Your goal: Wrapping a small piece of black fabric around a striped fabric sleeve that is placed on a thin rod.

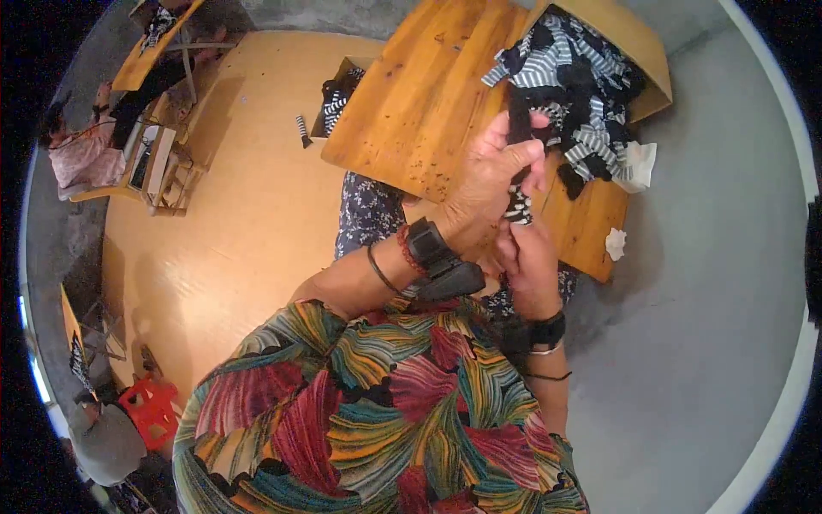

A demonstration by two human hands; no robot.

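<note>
My left hand [497, 167] is closed around a dark knitted sock [520, 124], its thumb and fingers pressed on the fabric. Black cloth rises above these fingers, and a black-and-white patterned end [519, 208] hangs below them. Just under it, my right hand [527, 257] pinches that lower end with fingers partly hidden. Beyond both hands, a heap of black and grey-white striped socks [556, 64] spills from a tipped cardboard box [655, 73] onto the wooden table [419, 94].
Left of the table stands another open box [318, 128] with striped socks; one sock [304, 133] lies on the floor. White crumpled paper [616, 244] rests at the table's right edge. Farther left are a seated person [86, 158], another person [107, 445] and a red stool [150, 411].
</note>
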